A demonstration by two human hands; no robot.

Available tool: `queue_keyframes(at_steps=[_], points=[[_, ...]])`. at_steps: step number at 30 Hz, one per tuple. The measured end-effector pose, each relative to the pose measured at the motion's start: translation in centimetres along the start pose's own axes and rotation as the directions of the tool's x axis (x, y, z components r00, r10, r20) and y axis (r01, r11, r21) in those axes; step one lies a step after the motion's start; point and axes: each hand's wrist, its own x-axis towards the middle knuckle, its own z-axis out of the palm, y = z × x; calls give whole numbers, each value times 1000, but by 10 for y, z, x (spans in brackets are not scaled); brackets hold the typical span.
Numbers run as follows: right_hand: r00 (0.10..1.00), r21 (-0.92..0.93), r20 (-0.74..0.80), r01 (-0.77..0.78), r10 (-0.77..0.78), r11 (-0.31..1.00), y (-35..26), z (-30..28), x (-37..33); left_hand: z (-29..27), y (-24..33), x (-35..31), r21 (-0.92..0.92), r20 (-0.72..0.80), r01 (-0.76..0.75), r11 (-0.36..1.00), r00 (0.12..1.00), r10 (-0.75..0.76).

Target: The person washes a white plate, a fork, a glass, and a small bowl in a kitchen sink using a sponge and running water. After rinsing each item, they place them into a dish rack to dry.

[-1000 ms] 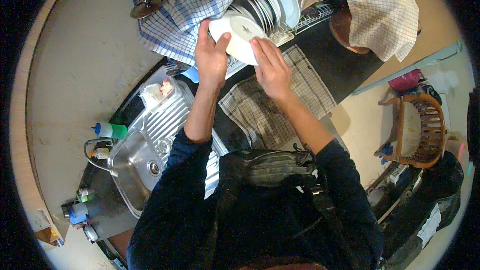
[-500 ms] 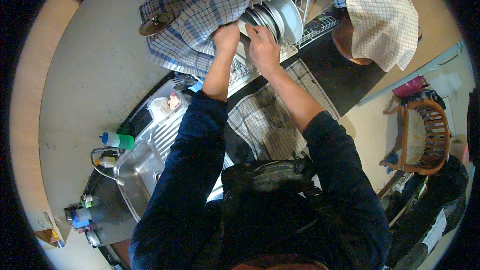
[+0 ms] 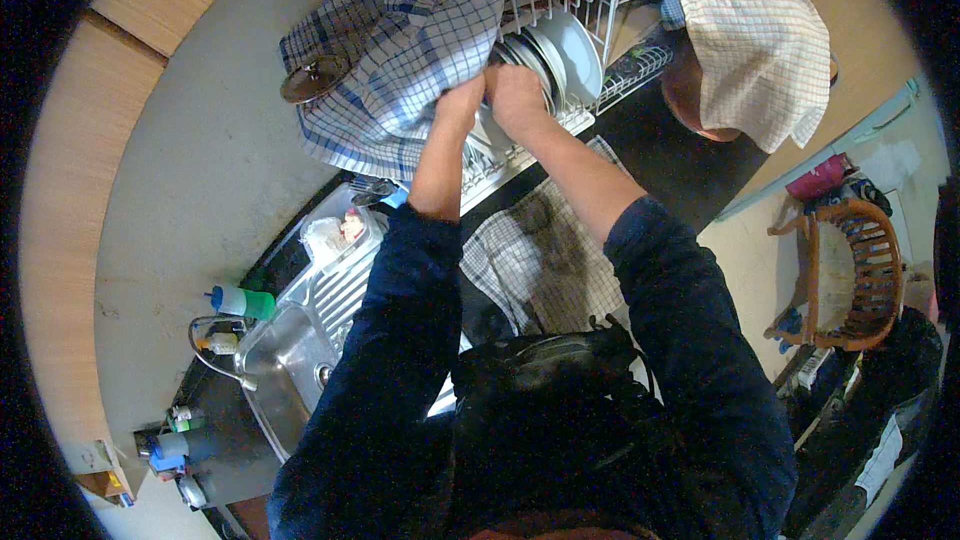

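Observation:
Both of my hands reach into a white wire dish rack [image 3: 480, 185]. My left hand [image 3: 460, 108] is closed beside the edge of a blue-and-white checked cloth [image 3: 385, 65] draped over the rack. Right next to it, my right hand [image 3: 517, 103] is curled in front of the upright plates [image 3: 574, 52]. The fingertips of both hands are turned away, so what they grip cannot be made out. A round metal lid [image 3: 314, 78] rests on the cloth at the left. Low in the rack, under my wrists, more dishes show only in part.
A checked towel [image 3: 555, 255] lies on the dark counter in front of the rack. At the right, a cream cloth [image 3: 750, 45] covers a brown bowl [image 3: 685, 105]. To the left are a plastic tub [image 3: 335, 235], a steel sink [image 3: 290, 340] and a green-and-white bottle [image 3: 242, 302]. A wooden chair [image 3: 870, 275] stands right.
My right hand has dropped slightly and turned its back upward, hiding the thumb. My left hand has moved slightly down and right, and the two hands are closer together. The view has shifted slightly.

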Motion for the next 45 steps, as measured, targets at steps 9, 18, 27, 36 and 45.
queue_keyframes(at_steps=[9, 18, 27, 36, 45], points=[[994, 109, 109, 2, -14, 994, -12, 8, 8, -60, 34, -111, -526, 6, -294, 798, 937, 349], [980, 616, 174, -181, 91, 767, -7, -17, -17, -222, 86, -113, -873, -151, -380, 307, 808, 570], [988, 256, 149, -6, -34, 967, -2, 15, -2, -197, 6, 30, 265, -331, -198, 944, 901, 282], [992, 339, 124, -71, 30, 938, 32, 8, -29, -169, -34, 85, 722, -98, -247, 647, 888, 449], [856, 908, -120, -111, 503, 405, 107, -101, -27, -193, 62, -7, -72, -825, -470, 880, 524, 213]])
